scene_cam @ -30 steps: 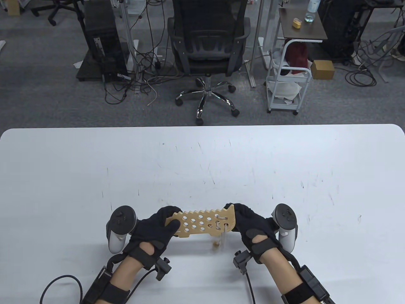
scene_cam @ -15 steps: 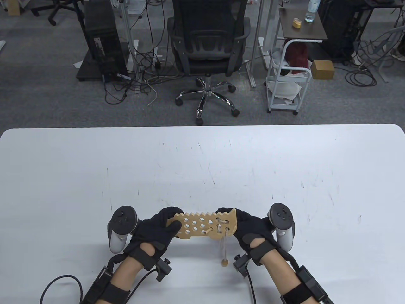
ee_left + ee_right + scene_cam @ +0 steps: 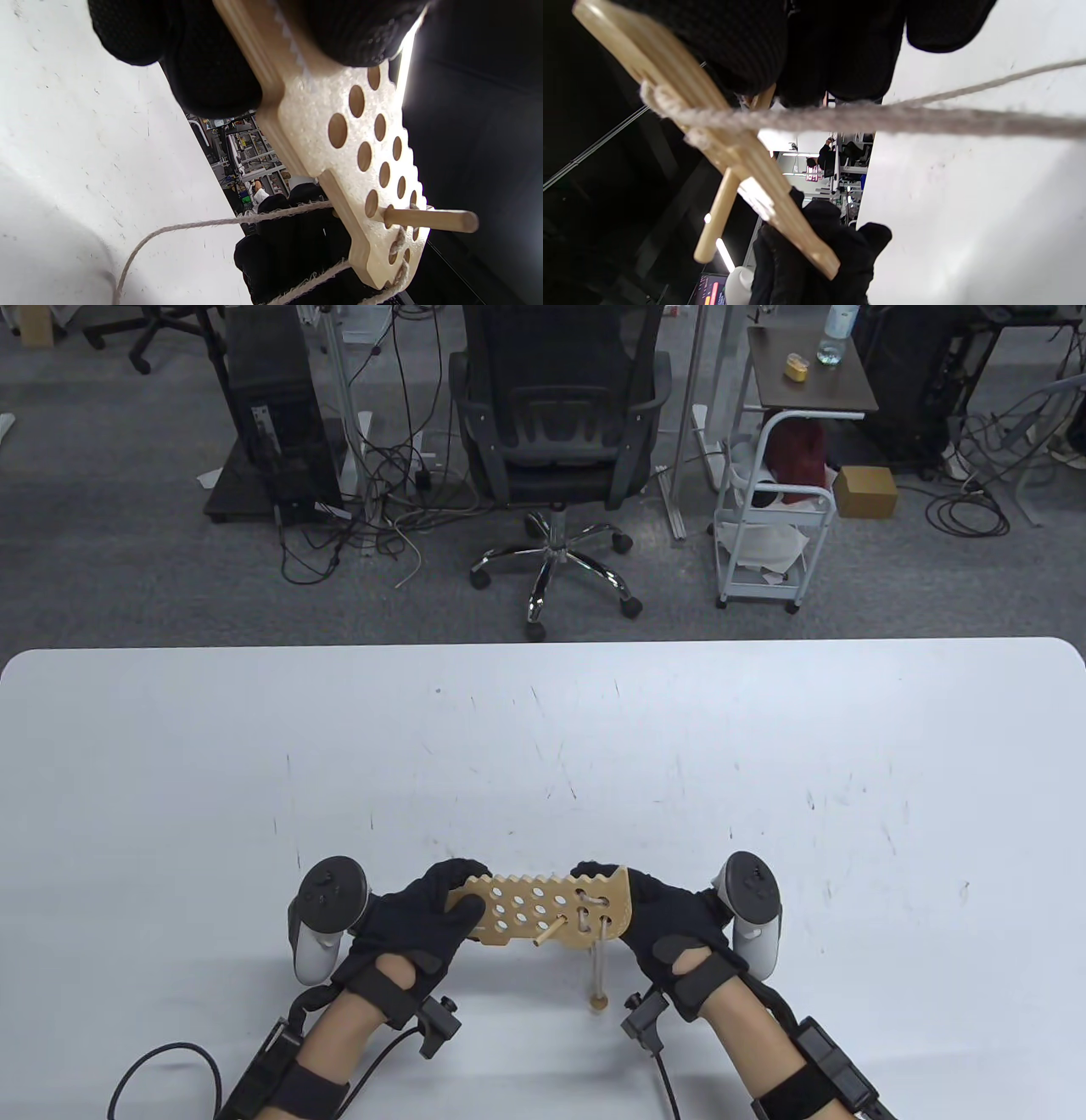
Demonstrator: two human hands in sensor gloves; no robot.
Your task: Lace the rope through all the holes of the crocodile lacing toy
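Near the worktop's front edge, we clamp both grips, left and right, on the crocodile board's ends, needle poking toward us nearer the right.

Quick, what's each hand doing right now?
Left hand: grips the crocodile board's left end.
Right hand: grips the board's right end.

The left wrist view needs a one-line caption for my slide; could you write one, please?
Wooden needle pokes through a hole of the crocodile board, rope trailing behind.
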